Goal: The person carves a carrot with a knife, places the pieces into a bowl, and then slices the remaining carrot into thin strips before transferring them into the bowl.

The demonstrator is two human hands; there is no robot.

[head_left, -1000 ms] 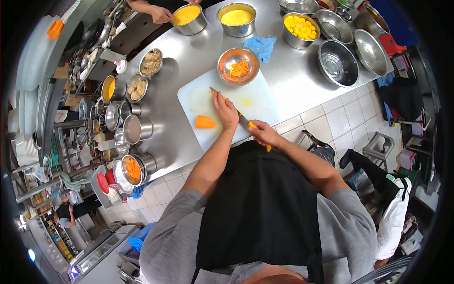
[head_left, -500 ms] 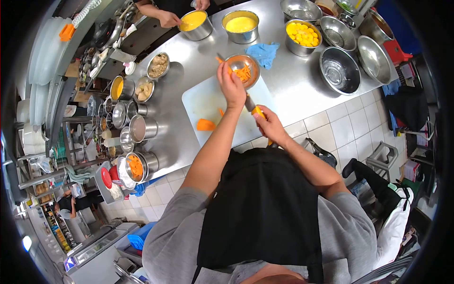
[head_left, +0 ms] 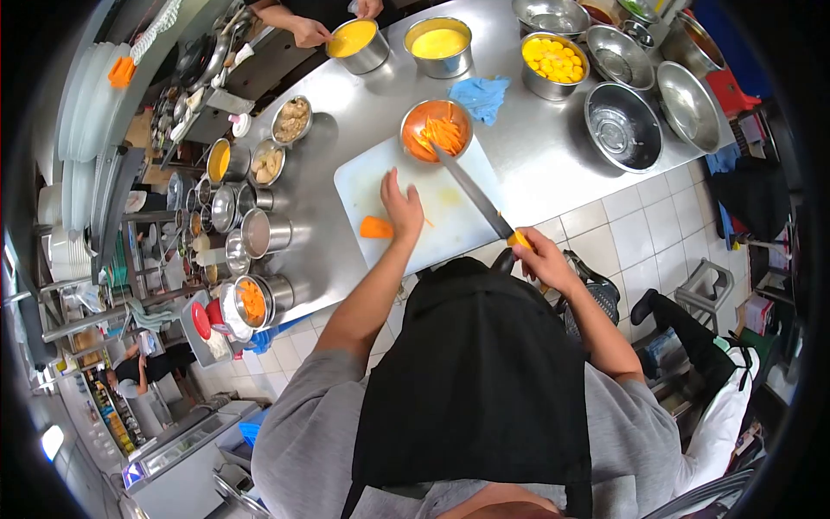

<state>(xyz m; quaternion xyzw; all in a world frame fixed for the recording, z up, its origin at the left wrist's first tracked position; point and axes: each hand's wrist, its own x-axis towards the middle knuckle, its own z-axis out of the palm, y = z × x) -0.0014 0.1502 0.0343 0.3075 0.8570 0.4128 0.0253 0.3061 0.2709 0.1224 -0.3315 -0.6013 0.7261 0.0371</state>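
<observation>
My right hand [head_left: 543,261] grips the yellow handle of a long knife [head_left: 474,192]. Its blade slants over the white cutting board [head_left: 467,227], and the tip is at the near rim of a metal bowl [head_left: 412,138]. Thin carrot strips [head_left: 444,134] lie in that bowl, at the board's far edge. Above the left part of the board is my left hand [head_left: 401,206], fingers apart and holding nothing. A cut carrot piece [head_left: 376,227] rests just left of it; whether they touch I cannot tell. One or two loose strips lie by the hand.
Beyond the bowl lies a blue cloth [head_left: 481,99]. Pots of yellow liquid [head_left: 439,43] and yolk-like balls [head_left: 553,60] stand farther back, and another person's hand [head_left: 311,33] is at one pot. Empty metal bowls [head_left: 622,128] are at right; filled bowls [head_left: 291,119] line the left.
My left hand has moved from the bowl back toward me, near the carrot piece. My right hand has shifted right with the knife. More carrot strips now show in the bowl.
</observation>
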